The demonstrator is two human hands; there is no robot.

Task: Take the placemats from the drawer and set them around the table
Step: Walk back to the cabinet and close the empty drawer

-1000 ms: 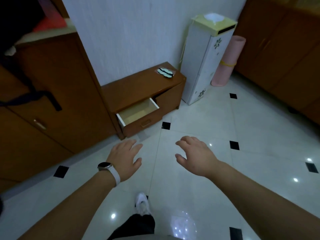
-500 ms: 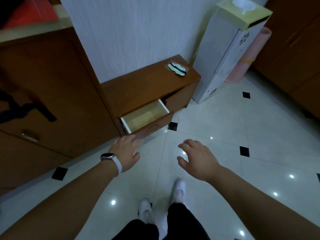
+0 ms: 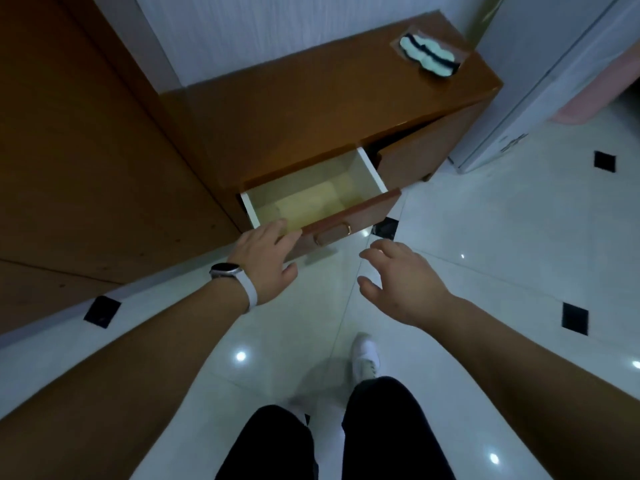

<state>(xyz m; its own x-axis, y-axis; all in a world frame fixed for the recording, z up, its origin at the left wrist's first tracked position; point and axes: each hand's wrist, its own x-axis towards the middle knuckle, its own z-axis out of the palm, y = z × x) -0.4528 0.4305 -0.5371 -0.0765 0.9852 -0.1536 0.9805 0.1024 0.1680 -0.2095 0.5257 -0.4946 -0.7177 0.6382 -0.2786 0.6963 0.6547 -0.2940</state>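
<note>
One drawer (image 3: 313,199), two hands (image 3: 263,258) (image 3: 405,282)

Both arms extended; left hand (image 3: 265,257) spread, palm down; right hand (image 3: 401,282) loosely curled, empty.

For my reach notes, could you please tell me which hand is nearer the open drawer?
Left. The left hand overlaps the drawer at its front left corner; the right hand hangs below its right end, apart.

Both forearms are bare, no sleeves in sight. The left wrist wears a watch (image 3: 225,270) with a dark rounded-square face in a silvery case, on a smooth white strap (image 3: 250,294). The right wrist wears nothing. Down below: black trousers (image 3: 388,431), and one white lace-up shoe (image 3: 364,358).
</note>
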